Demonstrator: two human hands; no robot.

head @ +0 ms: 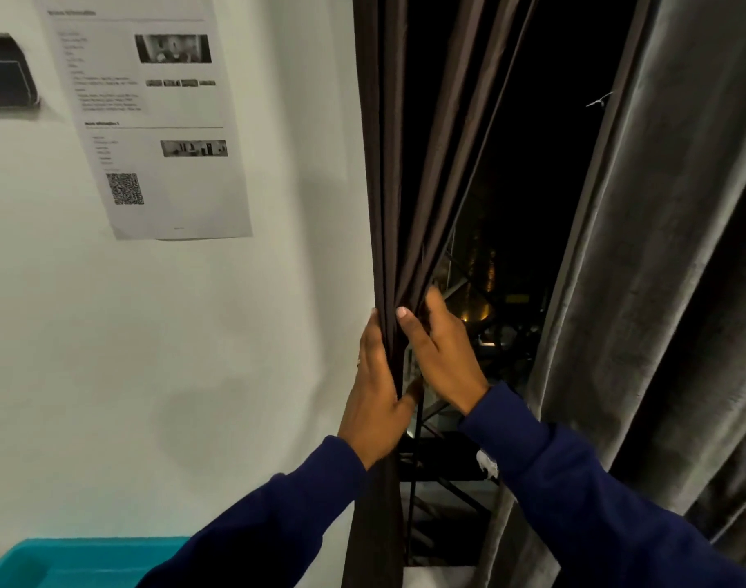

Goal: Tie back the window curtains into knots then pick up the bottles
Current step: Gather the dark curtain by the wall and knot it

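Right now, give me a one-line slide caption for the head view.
Left hand and right hand gather the dark brown curtain at the window's left edge; no knot yet.

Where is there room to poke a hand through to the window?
Between the brown curtain and the grey curtain there is an open dark gap. Lower down it is crowded: the left hand and right hand bunch the brown curtain there.
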